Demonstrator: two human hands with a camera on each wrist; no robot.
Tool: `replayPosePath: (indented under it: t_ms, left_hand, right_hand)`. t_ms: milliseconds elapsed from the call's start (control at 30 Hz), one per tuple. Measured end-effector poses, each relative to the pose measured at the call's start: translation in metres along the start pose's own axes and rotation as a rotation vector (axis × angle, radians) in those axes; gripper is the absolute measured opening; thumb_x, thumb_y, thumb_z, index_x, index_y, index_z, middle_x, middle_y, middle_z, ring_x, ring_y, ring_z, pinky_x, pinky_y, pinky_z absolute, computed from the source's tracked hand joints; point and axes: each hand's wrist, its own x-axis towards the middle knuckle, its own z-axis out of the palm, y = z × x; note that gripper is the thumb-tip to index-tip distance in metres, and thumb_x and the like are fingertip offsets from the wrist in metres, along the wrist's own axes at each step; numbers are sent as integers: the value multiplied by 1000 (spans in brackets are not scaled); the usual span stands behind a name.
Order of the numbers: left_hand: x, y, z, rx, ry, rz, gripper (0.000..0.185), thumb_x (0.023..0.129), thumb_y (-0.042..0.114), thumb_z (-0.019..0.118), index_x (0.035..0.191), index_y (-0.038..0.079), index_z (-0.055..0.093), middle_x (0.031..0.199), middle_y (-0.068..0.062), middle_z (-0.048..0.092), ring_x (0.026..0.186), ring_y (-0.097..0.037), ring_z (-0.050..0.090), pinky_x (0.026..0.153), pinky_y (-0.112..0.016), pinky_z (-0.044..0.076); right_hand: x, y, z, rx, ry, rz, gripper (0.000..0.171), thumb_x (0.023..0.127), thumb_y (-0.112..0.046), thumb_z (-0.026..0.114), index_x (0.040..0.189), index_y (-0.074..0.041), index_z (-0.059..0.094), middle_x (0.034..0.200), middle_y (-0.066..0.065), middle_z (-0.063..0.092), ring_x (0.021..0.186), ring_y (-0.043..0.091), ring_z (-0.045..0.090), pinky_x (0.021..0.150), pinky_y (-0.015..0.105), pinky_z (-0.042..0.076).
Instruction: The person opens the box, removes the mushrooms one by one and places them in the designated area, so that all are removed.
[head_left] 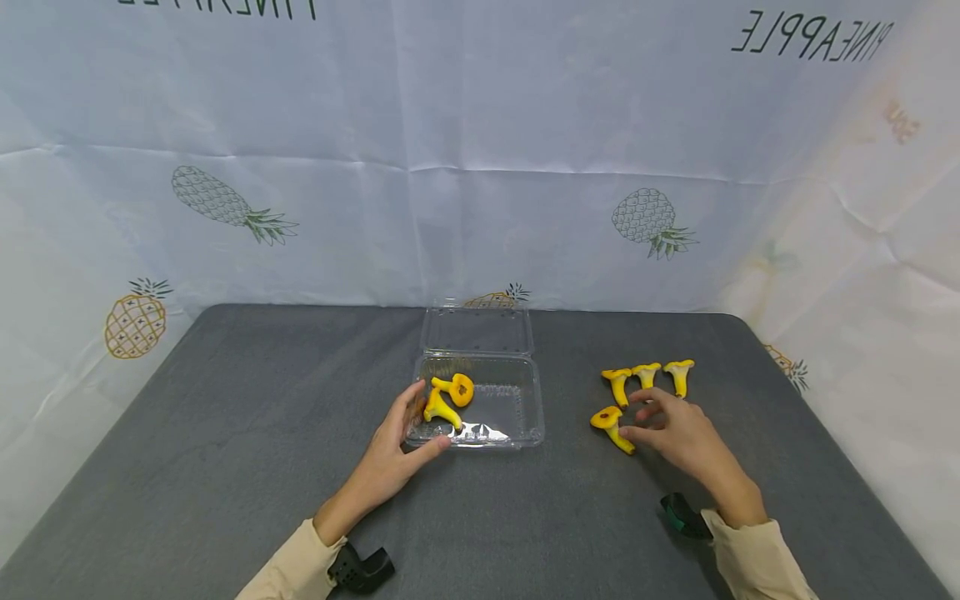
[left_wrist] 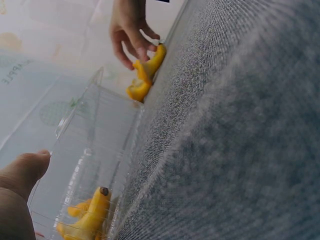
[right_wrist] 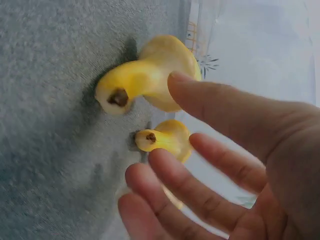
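My left hand is at the left end of a clear plastic clamshell container, its fingers along the left side and its thumb by the front rim. Inside the container lie two yellow mushrooms, one stem-forward and one with its round cap to the right. With fingers spread apart, my right hand hovers beside a yellow mushroom on the table; in the right wrist view the thumb overlaps that mushroom's cap. Nothing is gripped in the right hand.
Behind the right hand, three more yellow mushrooms stand in a row. The container's lid is raised at the back, near the table's far edge. A pineapple-print curtain hangs behind the grey table.
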Motion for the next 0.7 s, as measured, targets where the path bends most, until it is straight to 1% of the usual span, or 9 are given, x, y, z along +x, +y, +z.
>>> replayPosePath:
  t_ms: [133,200,300,433,533,700]
  left_hand:
    - [0,-2,0,-2,1,5,87,94,29,70,159,13,15,165,-18,18,150,-38,26,120,-59,27]
    - [0,-3,0,-3,2,8,87,94,29,70,159,13,15,164,-19,19,150,-38,27,120,-58,27]
    - [0,-4,1,0,3,14,86,94,29,70,159,13,16,164,-19,20,150,-37,27,120,-58,27]
    - [0,-5,1,-2,4,19,86,94,29,70,159,13,16,164,-18,20,150,-37,27,120,-59,27]
    - [1,-5,1,-3,5,19,86,94,29,70,159,13,16,165,-17,19,150,-37,27,120,-59,27]
    - [1,-4,1,-5,5,14,86,94,29,70,159,13,16,165,-16,19,150,-37,27,120,-59,27]
  right_hand:
    - [4,1,10,-11,-17,-92,53,86,-26,78,130,-4,59,110,16,66,86,24,69,65,36,55]
    - [6,2,14,-17,-15,-115,48,86,-23,78,127,-4,62,106,14,67,84,22,68,65,35,54]
    - [6,4,16,-26,9,-95,40,85,-20,79,120,-4,65,96,8,68,80,17,65,63,32,51]
    - [5,7,13,-33,20,-40,43,84,-24,80,118,-2,64,86,3,68,72,13,60,60,29,46]
    - [4,9,10,-38,11,-10,48,85,-28,79,120,-1,61,86,3,69,70,12,58,60,29,45]
    - [3,11,6,-39,-4,9,55,86,-31,78,125,2,56,89,4,69,71,13,58,61,29,45]
